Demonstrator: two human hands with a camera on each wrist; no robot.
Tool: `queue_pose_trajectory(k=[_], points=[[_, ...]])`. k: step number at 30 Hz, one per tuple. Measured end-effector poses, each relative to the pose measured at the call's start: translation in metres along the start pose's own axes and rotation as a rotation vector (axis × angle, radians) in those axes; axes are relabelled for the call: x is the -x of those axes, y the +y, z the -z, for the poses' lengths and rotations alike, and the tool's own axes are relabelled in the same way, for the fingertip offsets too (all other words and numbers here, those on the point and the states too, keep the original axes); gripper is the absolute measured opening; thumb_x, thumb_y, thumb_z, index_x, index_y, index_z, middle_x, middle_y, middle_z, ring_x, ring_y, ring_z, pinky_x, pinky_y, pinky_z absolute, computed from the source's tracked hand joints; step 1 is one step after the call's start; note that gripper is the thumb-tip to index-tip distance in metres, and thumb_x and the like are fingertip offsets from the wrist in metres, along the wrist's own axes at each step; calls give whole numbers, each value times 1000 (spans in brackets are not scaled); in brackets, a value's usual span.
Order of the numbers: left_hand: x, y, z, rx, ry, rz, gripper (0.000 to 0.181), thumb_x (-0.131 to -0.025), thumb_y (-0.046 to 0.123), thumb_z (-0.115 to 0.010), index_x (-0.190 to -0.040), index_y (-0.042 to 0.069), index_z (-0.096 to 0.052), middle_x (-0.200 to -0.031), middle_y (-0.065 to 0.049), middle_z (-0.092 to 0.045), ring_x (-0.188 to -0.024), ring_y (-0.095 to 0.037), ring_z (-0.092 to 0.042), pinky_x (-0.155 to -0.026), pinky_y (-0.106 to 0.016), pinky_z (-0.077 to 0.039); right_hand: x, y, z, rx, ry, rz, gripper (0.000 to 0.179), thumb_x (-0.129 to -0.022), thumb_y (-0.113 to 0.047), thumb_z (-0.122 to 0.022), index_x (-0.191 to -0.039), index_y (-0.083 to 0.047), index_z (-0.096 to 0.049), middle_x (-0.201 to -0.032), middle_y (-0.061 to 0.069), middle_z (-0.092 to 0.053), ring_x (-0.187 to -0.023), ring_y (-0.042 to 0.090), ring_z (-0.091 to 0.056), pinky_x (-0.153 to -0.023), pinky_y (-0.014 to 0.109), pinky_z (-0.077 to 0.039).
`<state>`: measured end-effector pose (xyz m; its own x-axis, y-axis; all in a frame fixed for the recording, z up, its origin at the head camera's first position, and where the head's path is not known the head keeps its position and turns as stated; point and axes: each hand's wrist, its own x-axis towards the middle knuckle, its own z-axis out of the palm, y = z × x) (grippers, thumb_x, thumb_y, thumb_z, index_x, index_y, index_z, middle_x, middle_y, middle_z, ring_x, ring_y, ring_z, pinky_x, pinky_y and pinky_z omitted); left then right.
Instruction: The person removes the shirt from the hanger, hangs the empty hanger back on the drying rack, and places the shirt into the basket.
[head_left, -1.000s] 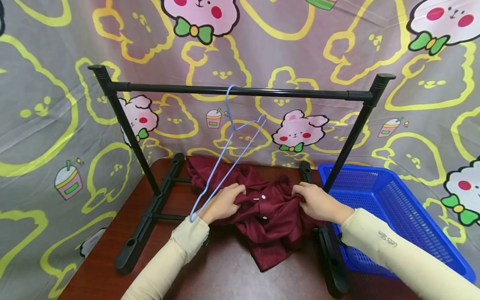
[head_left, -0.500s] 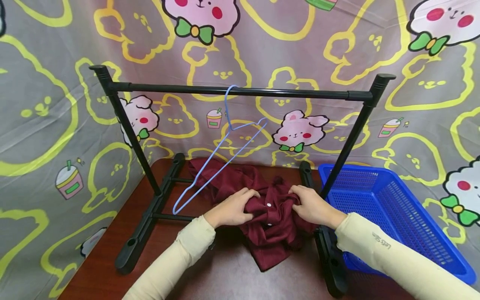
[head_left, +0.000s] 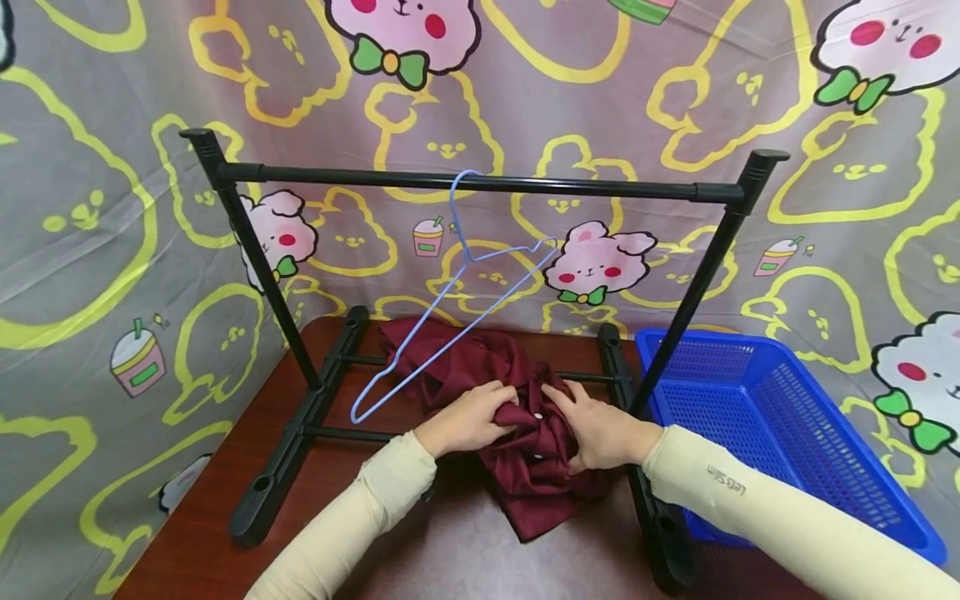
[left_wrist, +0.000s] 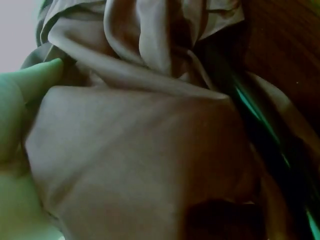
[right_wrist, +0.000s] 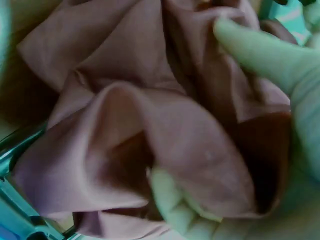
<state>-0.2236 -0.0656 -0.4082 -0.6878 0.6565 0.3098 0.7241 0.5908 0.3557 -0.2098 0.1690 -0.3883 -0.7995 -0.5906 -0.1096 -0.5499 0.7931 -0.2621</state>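
Note:
A crumpled dark red shirt [head_left: 525, 504] with white buttons lies across the lower bars of a black clothes rack [head_left: 307, 417]. My left hand [head_left: 467, 421] grips a fold of it just left of the buttons. In the left wrist view, the thumb [left_wrist: 42, 72] presses into the cloth [left_wrist: 115, 150]. On the other side of the buttons, my right hand [head_left: 603, 433] rests on the shirt, fingers spread and thumb apart. The right wrist view has its fingertips [right_wrist: 170, 200] partly under a loose fold. A blue hanger [head_left: 442, 354] hangs from the top bar, above and behind my left hand.
On the right, outside the rack's foot, stands a blue perforated basket [head_left: 750, 358]. The rack's top bar [head_left: 570, 185] spans above the shirt between two uprights. A patterned curtain [head_left: 675, 275] closes off the back of the brown table [head_left: 480, 558].
My right hand has let go of the shirt's right part and moved left, fingers spreading. The left hand moved slightly right with the cloth. The hanger has swung free of the left wrist.

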Motion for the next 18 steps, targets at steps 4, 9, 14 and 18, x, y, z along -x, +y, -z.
queue_pose_trajectory(k=[4,9,14,18], points=[[1,-1,1,-27,-78,15,28,-78,20,-75,-99,15,-57,-92,1,-55,-83,-15,-58,-75,-28,-47,-3,-2,-9,173,-76,-50,125,-52,-47,-89,-149,-9,-20,-139,27,-30,-105,43,-53,-77,46,-50],[5,-4,0,-68,-243,58,54,-74,30,-78,-120,19,-54,-108,-2,-53,-99,-18,-52,-86,-30,-44,-7,1,-19,220,-92,-126,122,-49,-53,-88,-145,-6,-30,-128,24,-40,-98,45,-53,-74,50,-50],[10,-6,0,-159,-391,112,90,-65,40,-85,-140,25,-38,-125,-5,-47,-111,-24,-46,-91,-37,-42,-9,6,-25,156,-111,-140,96,-52,-43,-89,-128,-7,-42,-109,22,-47,-82,38,-59,-70,47,-51],[11,-6,-7,-251,-449,146,107,-61,40,-88,-147,28,-26,-126,-6,-46,-111,-25,-48,-90,-38,-42,-11,7,-26,125,-143,-116,68,-60,-30,-88,-110,-9,-49,-101,20,-50,-81,36,-61,-69,46,-50]])
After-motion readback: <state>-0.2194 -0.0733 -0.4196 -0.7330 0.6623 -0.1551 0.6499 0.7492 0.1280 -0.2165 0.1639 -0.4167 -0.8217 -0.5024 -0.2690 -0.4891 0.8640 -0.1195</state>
